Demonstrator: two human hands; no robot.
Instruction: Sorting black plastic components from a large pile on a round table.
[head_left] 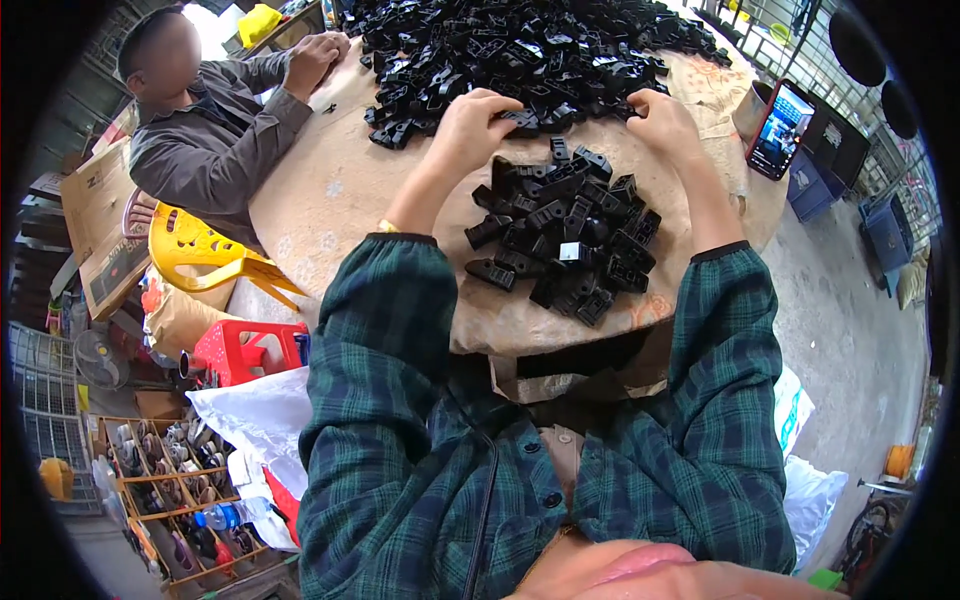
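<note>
Both my hands reach over the table to the near edge of a large heap of black plastic parts (510, 60). My left hand (468, 128) is closed, its thumb and fingers pinching one black plastic part (520, 119) at the heap's edge. At the heap's right side my right hand (664, 122) has its fingers curled together against the parts; what they hold, if anything, is hidden. Between my forearms lies a smaller pile of similar black plastic parts (570, 225), with a small pale square piece (571, 252) on top.
A patterned cloth covers the table (310, 215). A co-worker (215, 120) sits at the left, forearms on the table. A phone (780, 130) stands upright at the right edge. A yellow chair (205, 250) and red stool (240, 352) are at the left.
</note>
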